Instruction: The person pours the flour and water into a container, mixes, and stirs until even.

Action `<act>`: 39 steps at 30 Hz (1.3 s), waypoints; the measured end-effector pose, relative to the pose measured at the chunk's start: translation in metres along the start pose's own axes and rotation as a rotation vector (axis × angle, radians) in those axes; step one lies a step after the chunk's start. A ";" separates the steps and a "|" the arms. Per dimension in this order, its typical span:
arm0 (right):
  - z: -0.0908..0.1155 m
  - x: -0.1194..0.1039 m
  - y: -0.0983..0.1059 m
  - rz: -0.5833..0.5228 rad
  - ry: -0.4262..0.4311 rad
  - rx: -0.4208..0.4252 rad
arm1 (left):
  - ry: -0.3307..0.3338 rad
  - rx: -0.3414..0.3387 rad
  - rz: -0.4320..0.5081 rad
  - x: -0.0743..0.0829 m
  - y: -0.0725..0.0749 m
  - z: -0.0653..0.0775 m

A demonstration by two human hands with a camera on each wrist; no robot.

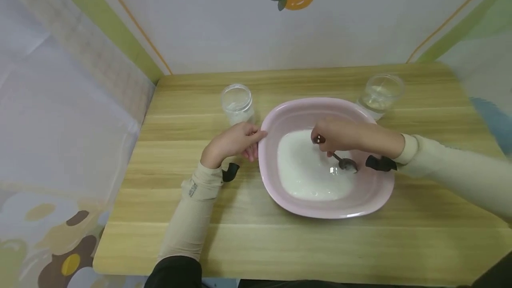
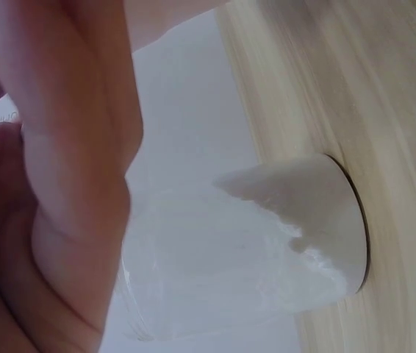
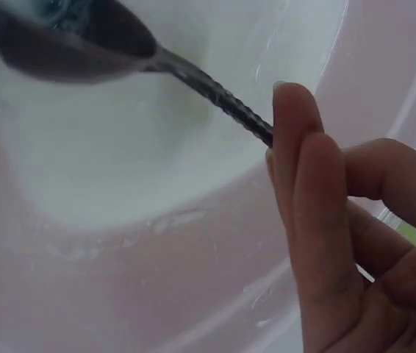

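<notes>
A pink oval basin (image 1: 326,105) holds a pool of white liquid (image 1: 308,172). Over it, my right hand (image 1: 336,134) pinches the handle of a metal spoon (image 1: 347,165). The spoon's twisted handle (image 3: 223,95) runs to the fingers in the right wrist view, and its bowl (image 3: 76,44) is wet, above the liquid. My left hand (image 1: 236,141) holds the basin's left rim, thumb on top and fingers against the outside. Just behind that hand stands a clear jar (image 1: 237,101); the left wrist view shows white powder (image 2: 318,228) inside it.
A clear container (image 1: 382,94) with clear liquid stands behind the basin's right side. Everything is on a wood-grain table (image 1: 160,217). A pale wall cloth (image 1: 224,26) with an orange fruit print borders the table's back edge.
</notes>
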State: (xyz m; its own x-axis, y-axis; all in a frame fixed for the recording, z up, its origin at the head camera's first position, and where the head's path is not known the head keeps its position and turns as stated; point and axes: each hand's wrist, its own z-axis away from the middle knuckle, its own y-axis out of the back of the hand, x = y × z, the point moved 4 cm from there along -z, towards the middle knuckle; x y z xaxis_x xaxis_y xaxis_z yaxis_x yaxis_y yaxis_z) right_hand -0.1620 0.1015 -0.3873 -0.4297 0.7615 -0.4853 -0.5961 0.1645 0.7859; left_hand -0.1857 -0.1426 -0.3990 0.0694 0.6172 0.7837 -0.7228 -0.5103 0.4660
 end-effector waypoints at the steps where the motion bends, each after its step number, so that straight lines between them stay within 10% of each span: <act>1: -0.001 0.001 0.001 0.014 -0.008 0.024 | 0.001 0.001 -0.001 -0.001 0.000 0.001; 17: -0.016 -0.002 0.026 -0.092 0.109 0.463 | -0.013 -0.011 0.011 -0.003 -0.002 0.001; 26: -0.018 -0.011 0.012 -0.383 0.213 0.161 | -0.009 -0.016 0.016 -0.001 -0.002 0.000; 34: -0.001 -0.018 0.003 -0.236 0.139 -0.149 | -0.011 -0.002 0.010 0.001 0.001 0.000; 39: 0.008 -0.008 0.005 -0.117 0.031 -0.149 | -0.004 -0.009 0.014 0.000 0.001 0.000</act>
State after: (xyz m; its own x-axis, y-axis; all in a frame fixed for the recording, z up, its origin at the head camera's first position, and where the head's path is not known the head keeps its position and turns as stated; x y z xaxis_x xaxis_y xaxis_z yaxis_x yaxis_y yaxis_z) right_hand -0.1566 0.1014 -0.3764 -0.3709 0.7223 -0.5837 -0.7359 0.1548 0.6591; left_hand -0.1870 -0.1433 -0.3989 0.0622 0.6078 0.7917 -0.7301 -0.5131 0.4513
